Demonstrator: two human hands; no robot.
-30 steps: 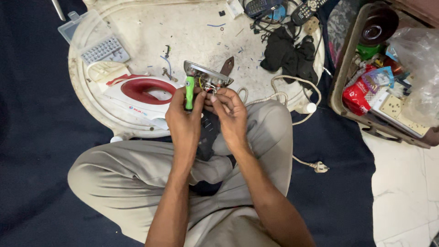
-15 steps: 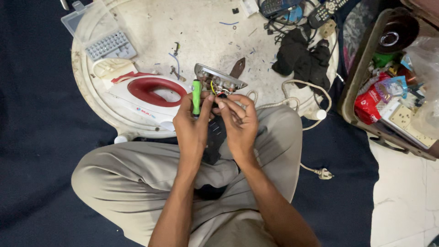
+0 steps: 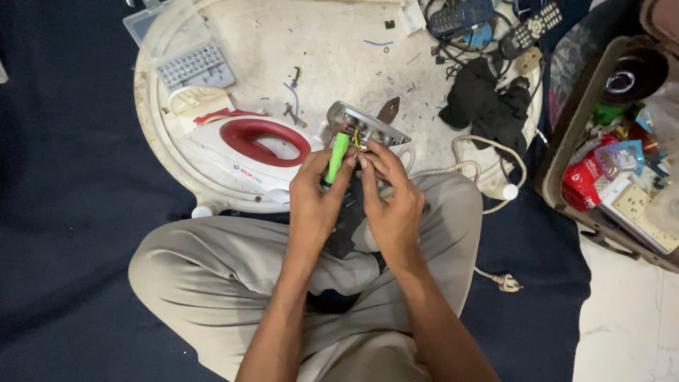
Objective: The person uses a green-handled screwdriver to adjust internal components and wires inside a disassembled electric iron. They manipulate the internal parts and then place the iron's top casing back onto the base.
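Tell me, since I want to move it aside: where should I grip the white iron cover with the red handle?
Grip the white iron cover with the red handle by its red loop, from above: the loop lies open and unobstructed, wide enough for fingers.

Two hands – left hand (image 3: pixel 316 194), right hand (image 3: pixel 391 201) – one green screwdriver (image 3: pixel 336 157), one metal soleplate (image 3: pixel 366 126), one iron shell (image 3: pixel 244 150) (red-handled), two remotes (image 3: pixel 532 28).

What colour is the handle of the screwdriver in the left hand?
Bright green. The screwdriver handle shows best in the head view, gripped in the left hand.
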